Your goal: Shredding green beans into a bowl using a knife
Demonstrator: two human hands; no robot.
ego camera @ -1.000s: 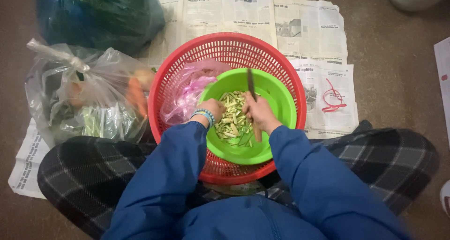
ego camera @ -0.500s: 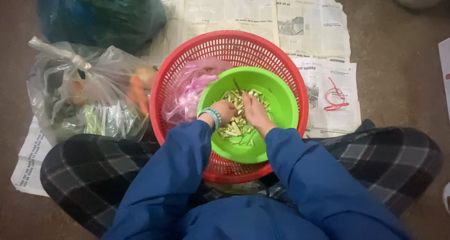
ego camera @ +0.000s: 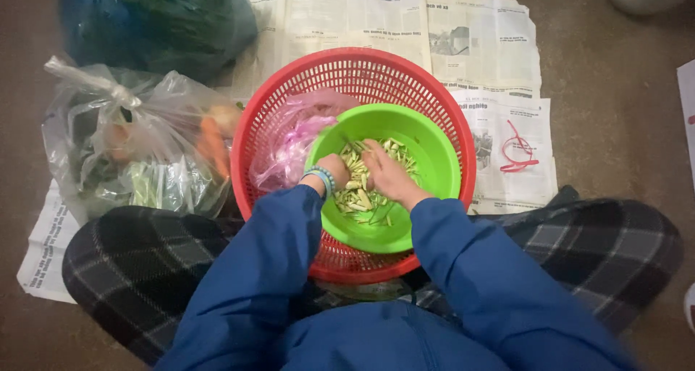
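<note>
While both hands sit low in the green bowl (ego camera: 434, 190) at frame centre, the cut greens (ego camera: 362, 194) lie between them — left hand (ego camera: 334, 170) curled shut on some, right hand (ego camera: 387, 174) pressed onto the pile, fingers toward upper left.

— Where's the bowl (ego camera: 434, 161)?
— In the basket (ego camera: 362, 70), beside a bag (ego camera: 289, 136).
— And the basket?
— On newspaper (ego camera: 478, 45); a second bag (ego camera: 130, 154) lies to its left.

Glossy plastic bowl (ego camera: 434, 161), perforated plastic basket (ego camera: 362, 74)
</note>
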